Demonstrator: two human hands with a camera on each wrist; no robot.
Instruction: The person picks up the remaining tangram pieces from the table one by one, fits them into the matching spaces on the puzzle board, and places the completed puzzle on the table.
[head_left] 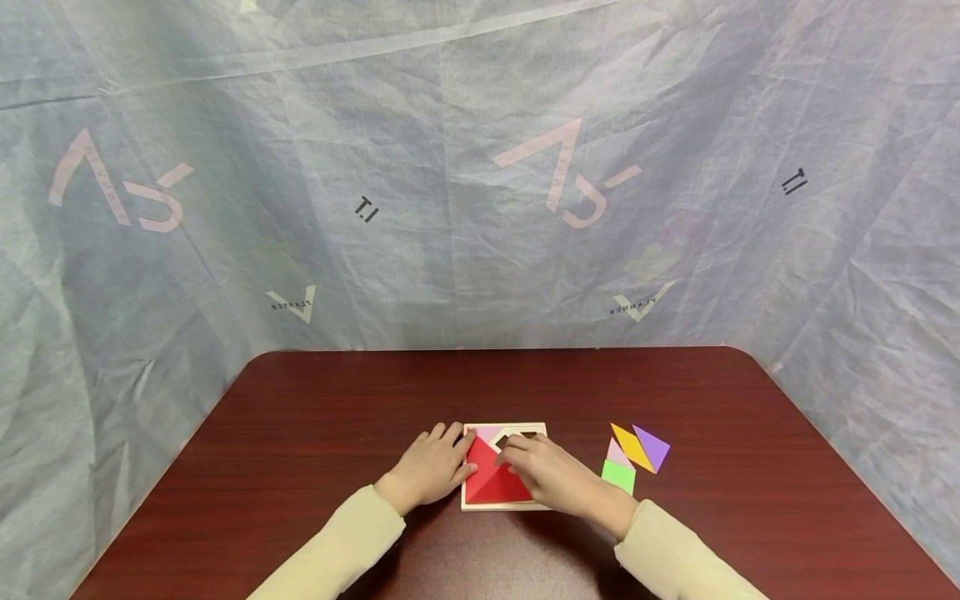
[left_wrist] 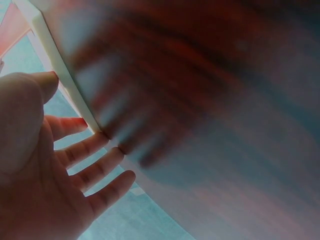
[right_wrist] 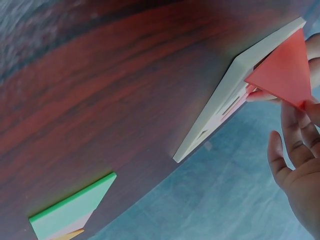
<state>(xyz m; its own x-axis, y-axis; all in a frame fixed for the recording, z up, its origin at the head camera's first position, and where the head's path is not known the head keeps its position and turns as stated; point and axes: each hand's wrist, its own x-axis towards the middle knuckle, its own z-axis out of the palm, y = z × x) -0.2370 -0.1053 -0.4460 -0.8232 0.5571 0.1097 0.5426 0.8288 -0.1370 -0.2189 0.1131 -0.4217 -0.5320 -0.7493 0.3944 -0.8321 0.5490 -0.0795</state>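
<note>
A square wooden puzzle tray (head_left: 498, 507) lies on the table. Fingertips and thumb of my left hand (head_left: 431, 467) touch its left edge, the fingers extended and spread. My right hand (head_left: 558, 475) is over the right side of the tray and pinches a red triangle piece (right_wrist: 287, 70) by its corner. In the right wrist view that triangle is tilted up from the tray. Another red triangle (head_left: 477, 464) lies along the tray's left side, with a pink piece (head_left: 487, 432) at the top edge. Dark gaps show near the tray's top right, partly hidden by the right hand.
To the right of the tray lie loose flat pieces: a green square (head_left: 618, 477), a small pink triangle (head_left: 617, 454), a yellow parallelogram (head_left: 632, 448) and a purple triangle (head_left: 654, 448). A grey printed cloth (head_left: 450, 275) hangs behind the dark red table (head_left: 337, 400).
</note>
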